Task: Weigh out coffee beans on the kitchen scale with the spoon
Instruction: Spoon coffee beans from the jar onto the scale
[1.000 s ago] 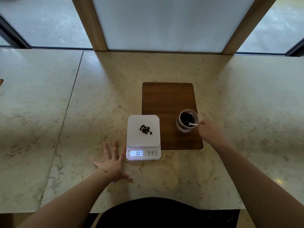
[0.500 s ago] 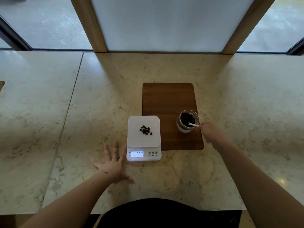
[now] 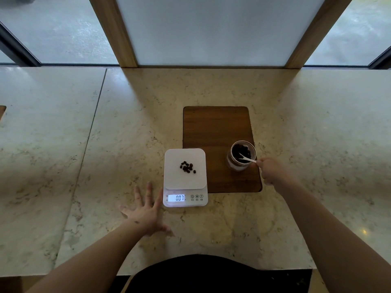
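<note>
A white kitchen scale [image 3: 185, 159] sits on the stone counter, its lit display [image 3: 176, 197] reading 007. A small heap of coffee beans [image 3: 187, 167] lies on its platform. To the right, a glass jar [image 3: 241, 155] with dark beans inside stands on a wooden board [image 3: 215, 127]. My right hand [image 3: 273, 171] is just right of the jar, holding a white spoon [image 3: 247, 158] whose bowl dips into the jar. My left hand [image 3: 148, 210] rests flat on the counter, fingers spread, at the scale's lower left corner.
The marble counter [image 3: 306, 132] runs wide on both sides, with a seam [image 3: 93, 127] on the left. A frosted panel between two wooden posts [image 3: 114, 32] closes the back. The counter's front edge is just below my arms.
My right hand has shifted slightly right and back from the jar, with the spoon's bowl still in the jar. My left hand, the scale and its reading stay the same.
</note>
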Demonstrator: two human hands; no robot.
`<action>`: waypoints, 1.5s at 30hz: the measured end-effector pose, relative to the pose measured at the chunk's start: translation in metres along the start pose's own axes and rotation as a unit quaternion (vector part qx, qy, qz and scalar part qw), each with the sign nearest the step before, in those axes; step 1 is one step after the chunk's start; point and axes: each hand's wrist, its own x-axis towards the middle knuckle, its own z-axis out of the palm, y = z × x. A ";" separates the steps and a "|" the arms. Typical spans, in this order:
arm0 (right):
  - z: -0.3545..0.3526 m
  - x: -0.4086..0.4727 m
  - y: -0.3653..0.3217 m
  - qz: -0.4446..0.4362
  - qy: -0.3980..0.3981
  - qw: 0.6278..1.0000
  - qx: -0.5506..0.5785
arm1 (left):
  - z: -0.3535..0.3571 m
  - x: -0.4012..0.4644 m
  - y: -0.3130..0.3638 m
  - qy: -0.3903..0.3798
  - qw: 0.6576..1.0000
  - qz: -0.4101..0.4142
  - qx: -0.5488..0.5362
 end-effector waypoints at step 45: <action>0.006 -0.007 0.014 0.069 -0.051 0.967 0.240 | -0.006 -0.008 0.004 -0.012 1.000 0.006 -0.005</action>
